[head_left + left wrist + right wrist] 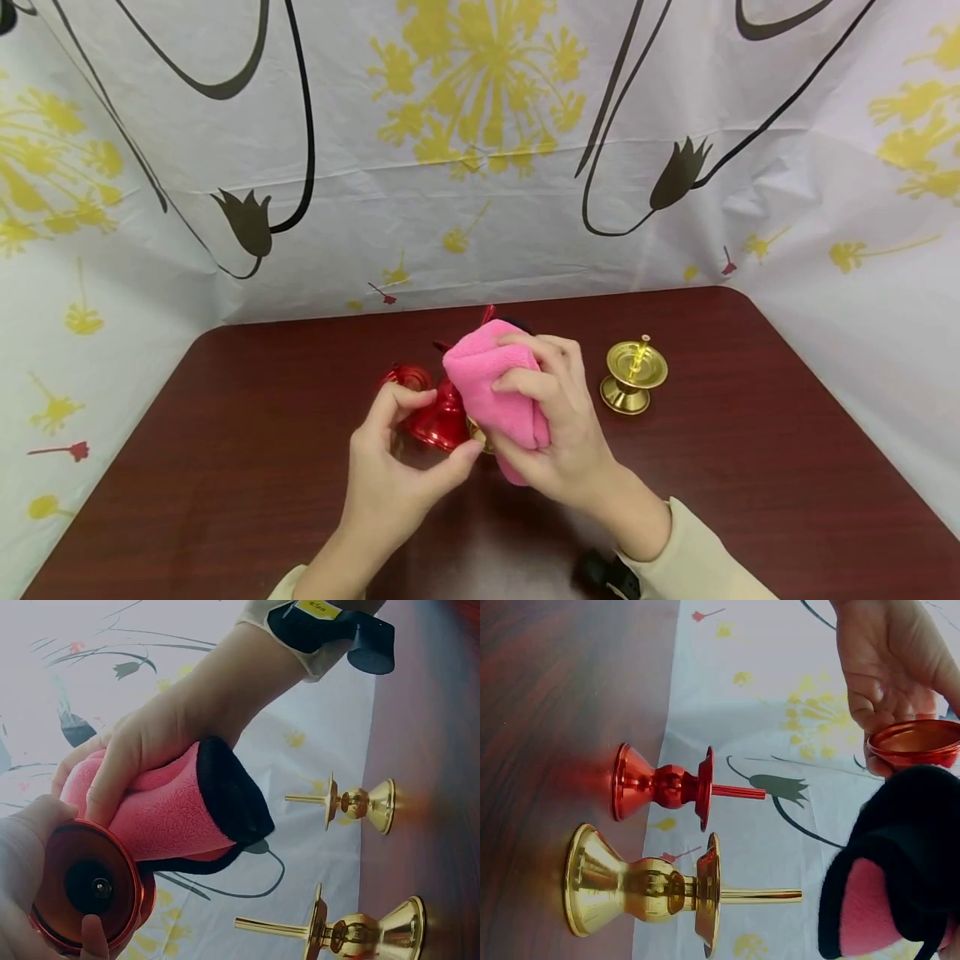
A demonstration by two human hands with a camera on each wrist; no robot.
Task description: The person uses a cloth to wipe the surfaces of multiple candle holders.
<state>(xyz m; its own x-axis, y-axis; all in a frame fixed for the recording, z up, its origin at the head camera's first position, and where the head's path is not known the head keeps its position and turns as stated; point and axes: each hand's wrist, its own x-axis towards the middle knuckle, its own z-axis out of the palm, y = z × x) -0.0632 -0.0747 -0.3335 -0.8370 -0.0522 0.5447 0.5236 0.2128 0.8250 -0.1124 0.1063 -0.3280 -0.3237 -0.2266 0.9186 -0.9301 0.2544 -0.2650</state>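
Observation:
My left hand (397, 475) grips a shiny red candlestick (444, 421) by its flared base, thumb and forefinger at the rim. Raised above the table, the candlestick lies tilted; its hollow underside shows in the left wrist view. My right hand (562, 408) holds a folded pink cloth (491, 383) wrapped about the candlestick's upper part. Black fabric (231, 791) edges and backs the cloth. Most of the stem is hidden by the cloth, though a red tip (488, 314) pokes out beyond it.
Upright on the dark brown table (247, 433) stand a gold candlestick (633, 375), a second gold one (367, 930) mostly behind the cloth in the head view, and another red one (667, 786). A patterned white sheet (465, 225) encloses the table's back and sides.

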